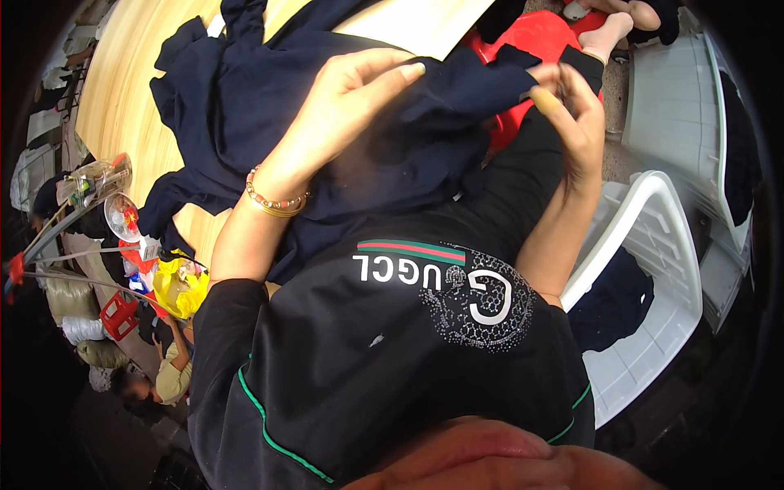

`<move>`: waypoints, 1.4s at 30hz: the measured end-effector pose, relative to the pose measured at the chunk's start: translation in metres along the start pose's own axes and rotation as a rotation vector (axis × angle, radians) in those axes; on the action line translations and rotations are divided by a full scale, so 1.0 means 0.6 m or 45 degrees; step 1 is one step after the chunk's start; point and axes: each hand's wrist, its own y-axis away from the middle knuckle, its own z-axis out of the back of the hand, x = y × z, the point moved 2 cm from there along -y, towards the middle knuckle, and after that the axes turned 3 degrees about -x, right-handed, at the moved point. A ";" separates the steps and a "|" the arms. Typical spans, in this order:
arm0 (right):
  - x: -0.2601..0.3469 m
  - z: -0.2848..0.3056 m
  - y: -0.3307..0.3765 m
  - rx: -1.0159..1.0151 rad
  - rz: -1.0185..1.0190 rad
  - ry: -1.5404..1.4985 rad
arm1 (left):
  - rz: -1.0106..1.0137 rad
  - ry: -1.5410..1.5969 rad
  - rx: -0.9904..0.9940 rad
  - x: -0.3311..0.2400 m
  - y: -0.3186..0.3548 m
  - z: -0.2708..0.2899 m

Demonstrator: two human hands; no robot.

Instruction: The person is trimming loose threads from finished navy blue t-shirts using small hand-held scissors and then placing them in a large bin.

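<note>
A navy blue garment [327,106] lies spread over the table edge and my lap, in loose folds. My left hand [347,94] is closed on its upper part, thumb stretched along the cloth and the fingertips hidden by the fabric. Farther right, my right hand [576,118] pinches an end of the same garment between thumb and fingers. Between the two hands a strip of the cloth runs roughly level. Beaded and gold bracelets [278,202] circle my left wrist.
The light wooden table [122,106] reaches away at the left. A white plastic basket [653,351] holding dark cloth stands close to my right elbow, with a pale plastic bin [674,114] beyond. There are a red stool [535,33], a yellow bag [184,286] and another person [171,371].
</note>
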 end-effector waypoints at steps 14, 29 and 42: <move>-0.020 -0.099 -0.006 -0.026 0.662 0.570 | 0.175 0.574 0.056 0.043 -0.009 0.002; -0.018 -0.101 -0.006 -0.036 0.747 0.677 | 0.120 0.440 0.108 0.042 -0.005 0.001; -0.038 -0.088 0.002 -0.077 -0.020 -0.017 | 0.087 0.217 0.290 0.020 0.010 0.007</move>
